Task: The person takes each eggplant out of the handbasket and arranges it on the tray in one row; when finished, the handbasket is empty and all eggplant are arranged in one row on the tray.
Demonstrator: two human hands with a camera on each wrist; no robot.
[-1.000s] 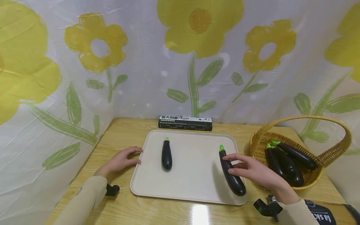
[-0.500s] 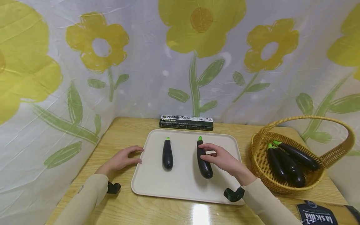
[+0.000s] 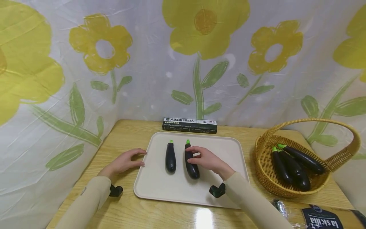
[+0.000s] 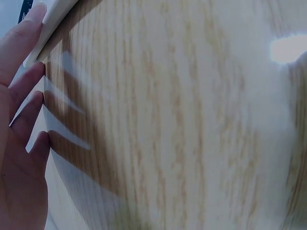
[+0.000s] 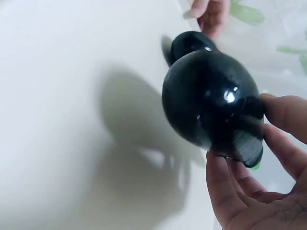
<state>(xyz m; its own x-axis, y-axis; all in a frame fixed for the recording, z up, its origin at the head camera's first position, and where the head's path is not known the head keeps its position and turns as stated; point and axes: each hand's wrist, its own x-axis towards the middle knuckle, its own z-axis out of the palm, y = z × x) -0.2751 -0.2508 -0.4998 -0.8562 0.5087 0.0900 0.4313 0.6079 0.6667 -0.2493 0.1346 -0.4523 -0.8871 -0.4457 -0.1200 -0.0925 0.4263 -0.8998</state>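
Observation:
My right hand (image 3: pixel 203 158) grips a dark eggplant (image 3: pixel 191 167) with a green stem end, fingers and thumb near its upper half. In the right wrist view this eggplant (image 5: pixel 208 100) casts a shadow on the tray beneath. A second eggplant (image 3: pixel 170 159) lies lengthwise on the off-white tray (image 3: pixel 160 189), just left of the held one. At the tray's left edge rests my left hand (image 3: pixel 127 162), thumb and fingertips right at the rim. Its fingers (image 4: pixel 29 120) are loosely spread in the left wrist view, with the thumb against the tray.
A wicker basket (image 3: pixel 264 178) with a tall handle stands at the right, holding several eggplants (image 3: pixel 294 170). Behind the tray lies a black pasta box (image 3: pixel 190 126). A package with a dark label (image 3: pixel 323 218) is at the front right. Flowered cloth (image 3: pixel 148 79) hangs behind the table.
My right hand has carried the eggplant leftward from the tray's right edge to beside the other eggplant. My left hand has stayed at the tray's left rim.

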